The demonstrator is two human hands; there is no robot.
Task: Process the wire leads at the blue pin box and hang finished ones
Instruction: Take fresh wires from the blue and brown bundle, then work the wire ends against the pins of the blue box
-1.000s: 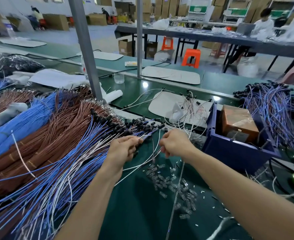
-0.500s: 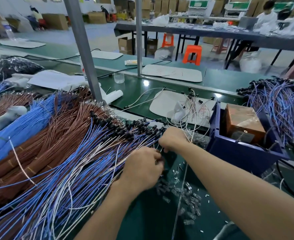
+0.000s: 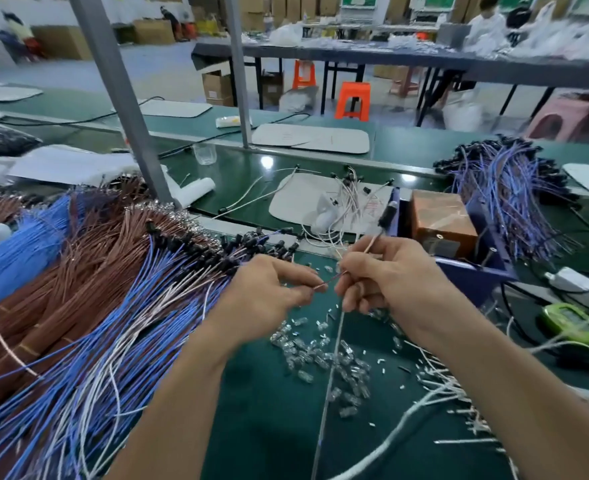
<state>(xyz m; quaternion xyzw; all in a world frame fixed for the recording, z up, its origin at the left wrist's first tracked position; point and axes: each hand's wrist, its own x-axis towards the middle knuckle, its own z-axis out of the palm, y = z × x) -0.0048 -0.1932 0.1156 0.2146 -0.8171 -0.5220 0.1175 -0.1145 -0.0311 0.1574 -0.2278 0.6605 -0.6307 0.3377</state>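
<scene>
My left hand (image 3: 269, 292) and my right hand (image 3: 386, 275) meet over the green mat, each pinching an end of a thin reddish wire lead (image 3: 329, 280). The right hand also grips a white lead (image 3: 372, 244) whose black-capped tip points up toward the blue pin box (image 3: 473, 271). That box holds a brown block (image 3: 440, 220). A big pile of blue, white and brown leads (image 3: 95, 306) lies to the left. Finished blue leads (image 3: 508, 188) hang in a bunch behind the box.
Several small clear connector housings (image 3: 321, 355) and cut wire scraps (image 3: 452, 386) litter the mat below my hands. A grey post (image 3: 126, 109) rises at the left. A green device (image 3: 573, 322) and white plug (image 3: 570, 280) lie right. White leads rest on a pad (image 3: 293, 202).
My left hand has risen from the clear housings toward the right hand, and both now hold a lead between them. The right hand has shifted right, nearer the box.
</scene>
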